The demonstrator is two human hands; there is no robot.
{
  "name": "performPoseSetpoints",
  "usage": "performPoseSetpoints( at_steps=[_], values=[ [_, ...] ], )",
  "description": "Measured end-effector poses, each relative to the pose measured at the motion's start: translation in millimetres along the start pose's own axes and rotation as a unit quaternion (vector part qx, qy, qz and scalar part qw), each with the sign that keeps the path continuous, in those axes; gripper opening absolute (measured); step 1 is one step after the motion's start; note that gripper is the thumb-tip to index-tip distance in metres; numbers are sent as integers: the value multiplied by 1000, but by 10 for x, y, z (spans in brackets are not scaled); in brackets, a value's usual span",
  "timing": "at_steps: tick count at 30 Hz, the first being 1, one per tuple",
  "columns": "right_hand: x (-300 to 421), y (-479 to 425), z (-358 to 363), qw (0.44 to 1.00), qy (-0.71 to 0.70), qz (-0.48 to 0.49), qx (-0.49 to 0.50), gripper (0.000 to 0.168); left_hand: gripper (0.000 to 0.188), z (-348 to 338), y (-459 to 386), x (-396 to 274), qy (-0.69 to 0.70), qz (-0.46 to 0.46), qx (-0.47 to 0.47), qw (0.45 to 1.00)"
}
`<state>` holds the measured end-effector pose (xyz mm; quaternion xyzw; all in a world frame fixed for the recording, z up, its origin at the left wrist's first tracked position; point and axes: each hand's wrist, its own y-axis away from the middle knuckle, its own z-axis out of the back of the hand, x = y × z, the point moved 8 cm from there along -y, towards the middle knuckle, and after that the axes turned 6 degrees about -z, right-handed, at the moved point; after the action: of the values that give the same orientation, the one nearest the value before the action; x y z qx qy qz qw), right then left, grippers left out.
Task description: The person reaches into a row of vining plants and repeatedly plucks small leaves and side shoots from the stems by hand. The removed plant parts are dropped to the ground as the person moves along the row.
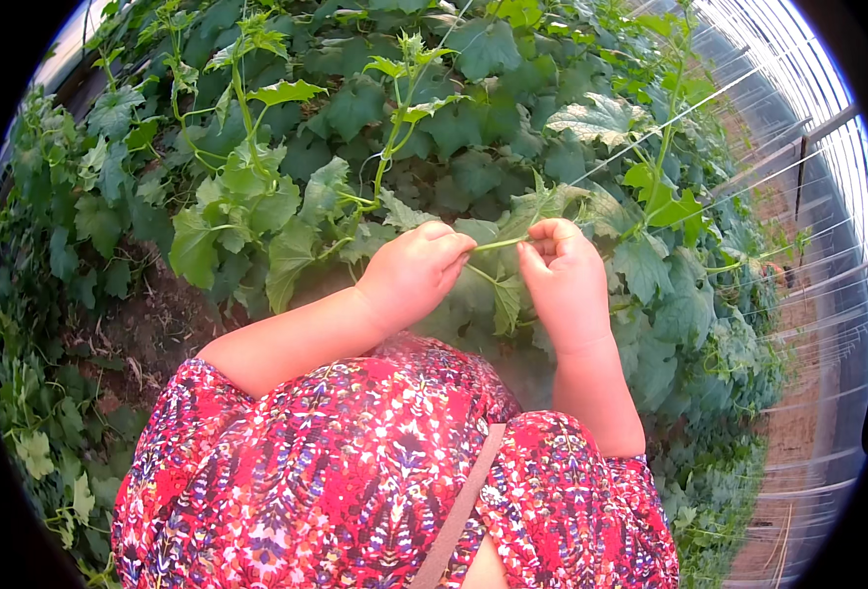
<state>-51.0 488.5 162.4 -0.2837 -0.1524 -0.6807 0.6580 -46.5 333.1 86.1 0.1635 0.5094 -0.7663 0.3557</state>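
A green vine stem (499, 244) runs roughly level between my two hands, near the middle of the view. My left hand (417, 271) pinches its left part, with the fingers curled over. Thumb and fingertips of my right hand (563, 276) close on the stem a short way to the right. Just below that stretch a small green leaf (508, 303) hangs on a thin stalk. Beyond my left hand, an upright vine shoot (390, 143) rises with young leaves at its tip, beside a thin string. Lobed leaves surround both hands.
Dense vines (478, 173) fill the space ahead and to both sides. A taut white string (670, 121) slants across the upper right. Bare soil (158, 316) shows at the left. Along the right edge run translucent plastic sheeting (839, 346) and a metal bar (832, 124).
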Motion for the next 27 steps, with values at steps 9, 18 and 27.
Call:
performPoseSetpoints(
  at_steps=[9,18,27],
  values=[
    [59,-13,32,994,99,24,38,12,16,14,13,-59,-22,-22,3,999],
    [272,114,8,952,267,150,12,10,16,-7,24,-51,-25,-21,22,999],
    [441,330,140,915,141,111,362,26,15,48,16,136,47,62,20,997]
  ],
)
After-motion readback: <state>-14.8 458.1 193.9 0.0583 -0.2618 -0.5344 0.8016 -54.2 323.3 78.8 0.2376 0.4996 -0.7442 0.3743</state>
